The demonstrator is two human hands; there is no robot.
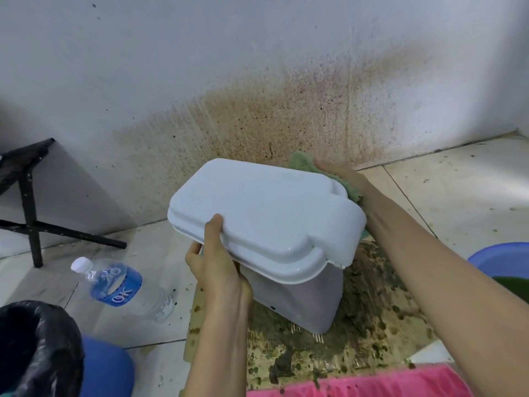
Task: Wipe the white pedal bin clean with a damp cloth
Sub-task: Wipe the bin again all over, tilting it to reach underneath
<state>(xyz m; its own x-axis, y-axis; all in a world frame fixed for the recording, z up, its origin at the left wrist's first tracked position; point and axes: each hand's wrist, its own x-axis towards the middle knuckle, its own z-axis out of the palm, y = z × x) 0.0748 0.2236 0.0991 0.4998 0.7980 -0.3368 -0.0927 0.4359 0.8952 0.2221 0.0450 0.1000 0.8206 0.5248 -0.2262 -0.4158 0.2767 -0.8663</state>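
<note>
the white pedal bin (266,222) stood tilted on the stained cardboard (372,305), its long axis running left to right; the left hand (217,270) gripped its near rim, while the right hand (340,176) (the nearer to the unwiped far side) pressed the green cloth (303,164) against it.

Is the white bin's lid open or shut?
Shut. The lid sits flat on the tilted white bin, its rim closed all round the visible edge.
</note>
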